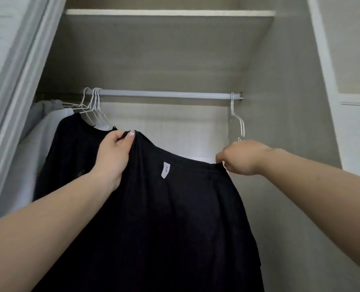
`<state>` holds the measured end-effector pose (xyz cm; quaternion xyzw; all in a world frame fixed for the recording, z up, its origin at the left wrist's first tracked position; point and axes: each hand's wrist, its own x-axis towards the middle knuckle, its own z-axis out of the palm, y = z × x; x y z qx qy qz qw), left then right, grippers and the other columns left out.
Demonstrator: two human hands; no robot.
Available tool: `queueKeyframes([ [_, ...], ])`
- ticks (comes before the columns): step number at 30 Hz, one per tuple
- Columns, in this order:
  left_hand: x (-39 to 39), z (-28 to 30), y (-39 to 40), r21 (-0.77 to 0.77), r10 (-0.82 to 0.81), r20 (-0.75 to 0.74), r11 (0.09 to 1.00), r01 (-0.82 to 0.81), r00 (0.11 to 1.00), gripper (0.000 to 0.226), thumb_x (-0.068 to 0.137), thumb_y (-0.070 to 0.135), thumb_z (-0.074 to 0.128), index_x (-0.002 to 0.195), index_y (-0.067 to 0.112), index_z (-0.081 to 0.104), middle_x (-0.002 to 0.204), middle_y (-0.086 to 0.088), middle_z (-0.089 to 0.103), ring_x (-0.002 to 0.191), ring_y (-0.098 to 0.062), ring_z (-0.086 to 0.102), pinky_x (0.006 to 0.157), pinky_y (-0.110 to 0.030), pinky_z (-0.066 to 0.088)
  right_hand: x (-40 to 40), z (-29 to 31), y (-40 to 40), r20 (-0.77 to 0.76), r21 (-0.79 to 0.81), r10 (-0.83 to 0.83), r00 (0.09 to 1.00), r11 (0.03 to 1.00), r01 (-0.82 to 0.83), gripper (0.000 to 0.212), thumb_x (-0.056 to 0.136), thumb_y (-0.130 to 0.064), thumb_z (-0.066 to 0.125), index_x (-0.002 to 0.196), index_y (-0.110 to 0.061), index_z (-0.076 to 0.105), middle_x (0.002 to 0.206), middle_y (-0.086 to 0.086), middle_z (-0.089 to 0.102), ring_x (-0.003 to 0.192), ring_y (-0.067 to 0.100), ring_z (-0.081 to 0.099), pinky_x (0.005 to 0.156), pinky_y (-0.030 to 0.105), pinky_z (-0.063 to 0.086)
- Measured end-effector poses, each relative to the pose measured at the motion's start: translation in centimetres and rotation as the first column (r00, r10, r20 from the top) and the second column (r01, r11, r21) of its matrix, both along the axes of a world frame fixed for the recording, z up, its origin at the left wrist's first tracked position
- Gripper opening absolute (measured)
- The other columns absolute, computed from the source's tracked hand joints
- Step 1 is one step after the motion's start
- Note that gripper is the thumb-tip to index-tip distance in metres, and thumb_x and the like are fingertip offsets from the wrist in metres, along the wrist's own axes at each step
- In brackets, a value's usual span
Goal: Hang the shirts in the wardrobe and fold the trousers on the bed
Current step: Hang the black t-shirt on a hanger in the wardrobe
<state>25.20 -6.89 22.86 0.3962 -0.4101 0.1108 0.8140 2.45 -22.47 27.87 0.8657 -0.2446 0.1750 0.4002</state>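
Head view: my left hand (111,157) and right hand (241,158) each pinch the soft black shirt (175,218) by its shoulders, stretched below the wardrobe's smooth rail (164,94), thin white wire hangers (92,106) beside.

head view, close, facing wardrobe (259,60)
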Motion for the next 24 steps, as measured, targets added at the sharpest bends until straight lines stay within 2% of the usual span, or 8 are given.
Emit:
queueKeyframes([
  [2, 0.2, 1.2, -1.4, -0.022, -0.012, -0.010, 1.000, 0.012, 1.000, 0.020, 0.094, 0.033, 0.057, 0.095, 0.014, 0.062, 0.087, -0.004, 0.063, 0.078, -0.015, 0.062, 0.076, -0.035, 0.055, 1.3, 1.4, -1.1, 0.083, -0.076, 0.015, 0.996, 0.997, -0.008, 0.031, 0.094, -0.020, 0.040, 0.118, -0.026, 0.057, 0.118, 0.000, 0.055, 0.105, 0.024, 0.055, 0.071, 0.029, 0.039],
  [4, 0.5, 2.3, -2.7, -0.039, -0.014, -0.008, 0.999, 0.013, 1.000, 0.020, 0.094, 0.033, 0.057, 0.100, 0.014, 0.062, 0.086, -0.001, 0.064, 0.070, -0.011, 0.062, 0.062, -0.027, 0.053, 2.6, 3.0, -2.6, 0.203, -0.165, 0.019, 0.979, 0.986, 0.015, 0.031, 0.093, -0.019, 0.041, 0.119, -0.022, 0.056, 0.119, 0.003, 0.052, 0.105, 0.027, 0.055, 0.074, 0.030, 0.042],
  [7, 0.6, 3.4, -4.3, -0.056, -0.020, 0.033, 0.998, 0.022, 0.999, 0.015, 0.095, 0.031, 0.057, 0.097, 0.017, 0.061, 0.080, 0.002, 0.064, 0.064, -0.009, 0.061, 0.054, -0.022, 0.050, 3.6, 5.2, -4.9, 0.355, -0.270, -0.098, 0.930, 0.941, 0.202, 0.030, 0.091, -0.016, 0.046, 0.120, -0.017, 0.056, 0.122, 0.009, 0.048, 0.113, 0.029, 0.049, 0.086, 0.033, 0.039],
  [9, 0.8, 4.1, -5.2, -0.051, -0.027, 0.057, 0.998, 0.030, 0.998, 0.013, 0.095, 0.030, 0.057, 0.095, 0.018, 0.061, 0.080, 0.001, 0.063, 0.067, -0.011, 0.060, 0.059, -0.025, 0.051, 3.8, 6.4, -6.1, 0.426, -0.208, -0.203, 0.882, 0.927, 0.313, 0.035, 0.091, -0.012, 0.046, 0.125, -0.015, 0.053, 0.129, 0.012, 0.043, 0.120, 0.030, 0.043, 0.091, 0.035, 0.037],
  [13, 1.3, 5.5, -6.9, -0.033, -0.031, 0.109, 0.999, 0.035, 0.994, 0.015, 0.094, 0.032, 0.057, 0.094, 0.017, 0.060, 0.078, -0.002, 0.061, 0.067, -0.017, 0.060, 0.066, -0.036, 0.054, 4.0, 8.3, -8.3, 0.534, -0.025, -0.292, 0.794, 0.933, 0.359, 0.044, 0.092, -0.003, 0.044, 0.136, -0.005, 0.045, 0.132, 0.014, 0.041, 0.119, 0.031, 0.048, 0.088, 0.035, 0.042],
  [15, 1.5, 6.0, -7.5, -0.025, -0.035, 0.137, 0.999, 0.039, 0.990, 0.015, 0.094, 0.032, 0.057, 0.090, 0.018, 0.059, 0.076, -0.003, 0.059, 0.064, -0.018, 0.058, 0.062, -0.036, 0.054, 4.3, 8.8, -9.0, 0.537, -0.020, -0.301, 0.788, 0.930, 0.368, 0.044, 0.090, 0.000, 0.046, 0.133, -0.005, 0.049, 0.130, 0.015, 0.045, 0.118, 0.033, 0.052, 0.086, 0.035, 0.044],
  [20, 2.7, 6.7, -8.4, -0.034, -0.029, 0.183, 0.999, 0.036, 0.983, 0.016, 0.095, 0.030, 0.057, 0.084, 0.018, 0.058, 0.066, 0.001, 0.056, 0.049, -0.010, 0.055, 0.042, -0.023, 0.048, 4.1, 10.1, -9.8, 0.561, -0.072, -0.296, 0.773, 0.913, 0.402, 0.037, 0.086, 0.003, 0.048, 0.118, -0.008, 0.062, 0.124, 0.010, 0.061, 0.112, 0.030, 0.059, 0.075, 0.032, 0.043],
  [24, 4.3, 6.5, -8.9, -0.024, -0.009, 0.197, 1.000, 0.014, 0.980, 0.015, 0.094, 0.031, 0.058, 0.084, 0.019, 0.058, 0.068, 0.003, 0.060, 0.056, -0.011, 0.057, 0.051, -0.024, 0.049, 3.8, 10.7, -10.2, 0.610, -0.090, -0.300, 0.733, 0.894, 0.440, 0.036, 0.087, 0.000, 0.048, 0.118, -0.011, 0.063, 0.123, 0.009, 0.062, 0.112, 0.030, 0.059, 0.075, 0.030, 0.041],
])
